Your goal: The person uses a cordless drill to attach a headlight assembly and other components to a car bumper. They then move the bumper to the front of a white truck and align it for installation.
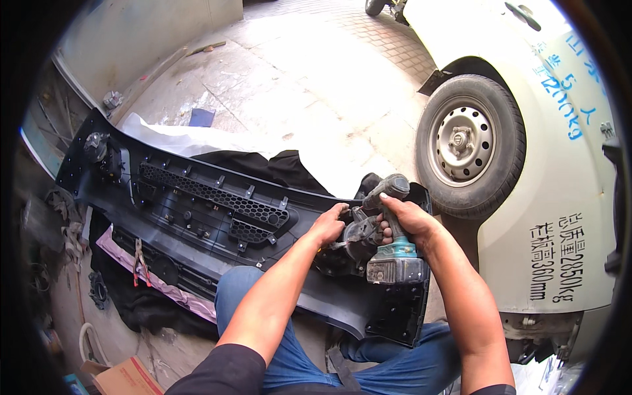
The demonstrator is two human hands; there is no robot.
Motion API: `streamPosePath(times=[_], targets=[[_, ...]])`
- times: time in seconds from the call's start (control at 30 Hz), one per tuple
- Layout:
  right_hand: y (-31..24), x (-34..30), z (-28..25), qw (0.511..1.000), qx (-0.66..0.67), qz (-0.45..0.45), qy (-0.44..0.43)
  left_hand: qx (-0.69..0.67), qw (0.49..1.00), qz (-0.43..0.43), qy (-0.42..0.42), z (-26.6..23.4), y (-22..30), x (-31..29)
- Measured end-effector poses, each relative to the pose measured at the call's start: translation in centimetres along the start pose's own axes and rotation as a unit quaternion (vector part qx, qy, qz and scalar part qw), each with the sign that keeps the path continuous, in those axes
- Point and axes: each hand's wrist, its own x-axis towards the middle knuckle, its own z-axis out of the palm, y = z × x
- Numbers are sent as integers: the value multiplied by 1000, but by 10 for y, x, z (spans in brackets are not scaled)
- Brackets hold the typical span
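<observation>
My right hand (409, 220) is wrapped round the grip of a teal and black cordless drill (398, 253), its battery toward me and its head pointing left. The drill is over the right end of a black car bumper (309, 289), which lies inner side up across my legs and the ground. At that end a dark round lamp unit (359, 240) sits in the bumper. My left hand (331, 224) is closed at the upper left of the lamp unit, beside the drill's tip. What its fingers pinch, if anything, is too small to make out.
Red-handled pliers (139, 263) lie on the near left part of the bumper, by a pink strip (155, 280). Black cloth (289, 168) and white sheeting are behind it. A pale vehicle with a wheel (471, 145) stands at right. A cardboard box (125, 378) is at lower left.
</observation>
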Motion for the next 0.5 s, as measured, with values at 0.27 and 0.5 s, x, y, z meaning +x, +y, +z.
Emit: streamPosePath(times=[0.27, 0.5], targets=[[2, 18, -10, 1000, -18, 5, -24, 74, 997, -6, 29, 4, -3, 4], [0, 21, -8, 998, -57, 27, -10, 70, 996, 8, 50, 9, -8, 6]])
